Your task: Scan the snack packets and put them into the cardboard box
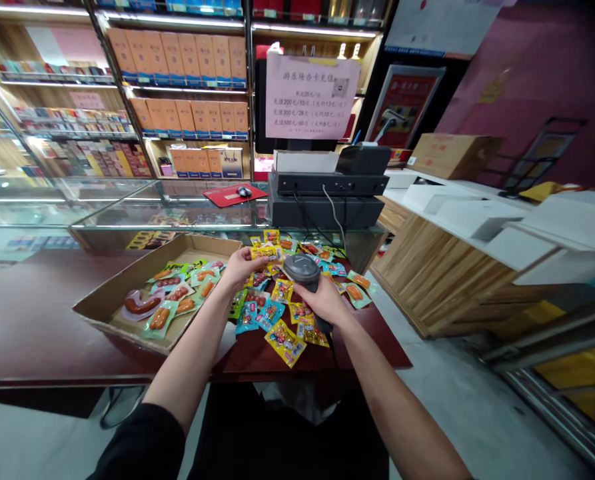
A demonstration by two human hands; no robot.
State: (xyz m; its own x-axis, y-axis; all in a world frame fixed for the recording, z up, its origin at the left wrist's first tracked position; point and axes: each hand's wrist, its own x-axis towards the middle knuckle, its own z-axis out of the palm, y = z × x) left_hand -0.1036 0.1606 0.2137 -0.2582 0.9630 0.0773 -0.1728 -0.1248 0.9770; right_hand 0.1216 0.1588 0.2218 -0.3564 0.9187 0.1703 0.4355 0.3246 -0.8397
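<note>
My right hand (327, 301) is wrapped round the handle of a dark grey barcode scanner (302, 268), its head tilted toward the left. Pinched by one end in my left hand (241, 268) is a yellow snack packet (267, 254), just beside the scanner's head. Under both hands lies a loose spread of small packets: a yellow packet (286, 343) at the front, a blue packet (270, 313) and clear-green sausage packets (358, 293) at the right. Left of my forearm stands a shallow cardboard box (122, 327) holding several packed sausages (160, 318).
The dark red table (377, 343) carries the packets and box. Behind it are a glass display counter (187, 207), a red mouse pad (222, 195) with a mouse, and a black cash-register unit (327, 208) with hanging cables. A wooden cabinet (427, 280) stands to the right.
</note>
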